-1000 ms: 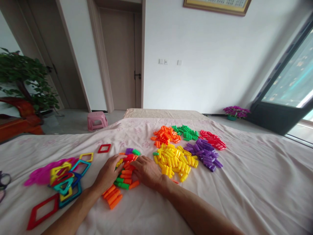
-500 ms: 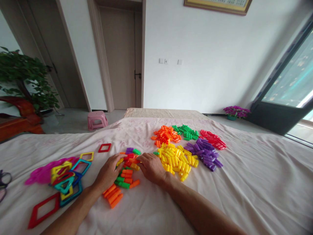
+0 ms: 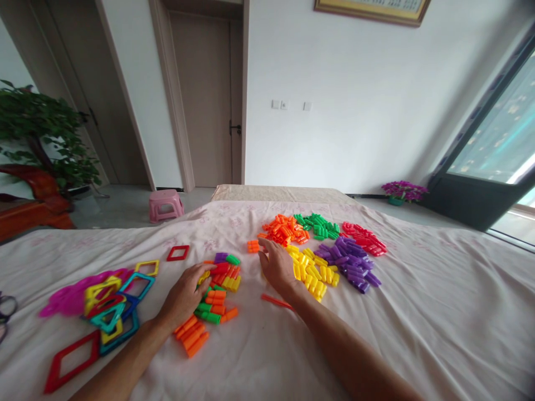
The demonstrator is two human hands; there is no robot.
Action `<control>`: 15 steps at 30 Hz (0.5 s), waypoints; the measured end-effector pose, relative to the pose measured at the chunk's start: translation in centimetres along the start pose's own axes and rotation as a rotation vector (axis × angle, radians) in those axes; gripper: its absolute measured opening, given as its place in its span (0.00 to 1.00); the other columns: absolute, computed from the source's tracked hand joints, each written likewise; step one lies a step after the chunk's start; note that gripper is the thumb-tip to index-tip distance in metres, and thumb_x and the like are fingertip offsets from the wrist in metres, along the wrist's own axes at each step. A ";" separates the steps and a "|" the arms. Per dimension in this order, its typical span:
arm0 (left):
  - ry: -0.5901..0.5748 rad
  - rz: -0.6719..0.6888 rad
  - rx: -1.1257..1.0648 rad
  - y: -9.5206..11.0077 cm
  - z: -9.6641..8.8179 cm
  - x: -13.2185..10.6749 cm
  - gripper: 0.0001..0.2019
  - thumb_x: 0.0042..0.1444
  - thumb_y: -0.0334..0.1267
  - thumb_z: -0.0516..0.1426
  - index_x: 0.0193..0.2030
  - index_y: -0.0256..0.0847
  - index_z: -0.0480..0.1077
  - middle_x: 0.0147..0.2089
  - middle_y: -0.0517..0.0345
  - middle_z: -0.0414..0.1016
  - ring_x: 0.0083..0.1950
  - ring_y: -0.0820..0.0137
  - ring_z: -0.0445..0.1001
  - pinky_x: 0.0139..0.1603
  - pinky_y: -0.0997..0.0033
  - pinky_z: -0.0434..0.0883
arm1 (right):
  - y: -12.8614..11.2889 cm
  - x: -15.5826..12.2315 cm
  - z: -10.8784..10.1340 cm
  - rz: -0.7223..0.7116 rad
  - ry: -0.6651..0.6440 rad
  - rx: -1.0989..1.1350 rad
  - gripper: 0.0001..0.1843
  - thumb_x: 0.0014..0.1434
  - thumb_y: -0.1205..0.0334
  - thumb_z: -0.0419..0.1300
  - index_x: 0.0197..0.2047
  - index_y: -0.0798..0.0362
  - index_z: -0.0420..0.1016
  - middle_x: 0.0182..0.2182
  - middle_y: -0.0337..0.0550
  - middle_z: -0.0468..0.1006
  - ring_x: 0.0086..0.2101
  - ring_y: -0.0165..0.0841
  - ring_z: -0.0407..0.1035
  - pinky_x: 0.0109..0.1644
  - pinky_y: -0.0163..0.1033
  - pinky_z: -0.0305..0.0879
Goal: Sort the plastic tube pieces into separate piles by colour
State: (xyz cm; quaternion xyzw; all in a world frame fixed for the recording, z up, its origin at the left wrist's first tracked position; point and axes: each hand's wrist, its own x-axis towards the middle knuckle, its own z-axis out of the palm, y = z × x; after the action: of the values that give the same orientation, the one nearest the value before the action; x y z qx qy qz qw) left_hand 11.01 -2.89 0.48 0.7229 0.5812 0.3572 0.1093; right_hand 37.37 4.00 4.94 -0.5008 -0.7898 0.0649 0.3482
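Observation:
My left hand [image 3: 190,289] rests at the left side of a small mixed group of plastic tube-shaped building blocks [image 3: 217,295]. Between its thumb and index finger shows a yellow block [image 3: 204,277]. Further right and forward, my right hand [image 3: 276,266] reaches beside the orange block pile [image 3: 285,228], partly covering the yellow block pile [image 3: 311,270]. At its fingertips is a small set of orange blocks [image 3: 253,246], which the fingers seem to pinch. Below the right wrist, an orange-red streak [image 3: 276,302] is smeared by motion.
Green [image 3: 320,224], red [image 3: 364,238] and purple [image 3: 349,260] block piles lie at the right. Magnetic tile frames [image 3: 112,306] overlap a magenta piece [image 3: 69,295] at the left. Glasses [image 3: 6,312] sit at the left edge. A pink stool [image 3: 166,205] stands beyond the cloth-covered table [image 3: 397,345].
My right hand has moved from the mixed group to the right and forward, with orange blocks at its fingertips. The orange-red streak has appeared below it. My left hand has stayed nearly still.

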 end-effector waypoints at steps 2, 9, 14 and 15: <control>0.001 -0.005 -0.003 0.0 0.0 0.0 0.18 0.63 0.41 0.50 0.56 0.43 0.71 0.58 0.52 0.74 0.61 0.63 0.70 0.64 0.58 0.66 | -0.6 -0.4 -0.1 -0.084 -0.074 0.010 0.17 0.63 0.68 0.54 0.53 0.50 0.75 0.49 0.46 0.79 0.48 0.36 0.72 0.54 0.40 0.65; 0.021 0.000 -0.004 0.1 -0.1 0.0 0.18 0.62 0.41 0.50 0.55 0.44 0.72 0.57 0.52 0.75 0.60 0.62 0.71 0.63 0.56 0.67 | -2.6 -2.0 1.0 -0.340 -0.285 0.052 0.15 0.64 0.69 0.52 0.47 0.49 0.78 0.42 0.42 0.80 0.42 0.33 0.73 0.48 0.36 0.65; 0.035 0.010 0.001 0.1 0.0 0.0 0.17 0.62 0.40 0.51 0.55 0.44 0.72 0.58 0.53 0.74 0.61 0.63 0.71 0.63 0.57 0.67 | -3.2 -2.8 2.0 -0.448 -0.348 0.059 0.16 0.62 0.71 0.53 0.50 0.49 0.75 0.46 0.42 0.78 0.46 0.34 0.70 0.52 0.37 0.63; 0.035 0.010 0.001 0.1 0.0 0.0 0.18 0.62 0.40 0.51 0.55 0.44 0.72 0.58 0.52 0.74 0.61 0.63 0.71 0.63 0.57 0.67 | -3.3 -2.9 2.1 -0.472 -0.353 0.062 0.17 0.62 0.71 0.53 0.51 0.49 0.75 0.48 0.42 0.78 0.48 0.35 0.69 0.54 0.38 0.62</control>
State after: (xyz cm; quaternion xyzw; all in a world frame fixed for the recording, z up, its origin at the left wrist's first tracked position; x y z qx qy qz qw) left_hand 11.10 -2.95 0.51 0.7195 0.5797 0.3699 0.0972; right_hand 34.40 0.50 3.45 -0.2735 -0.9303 0.0924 0.2262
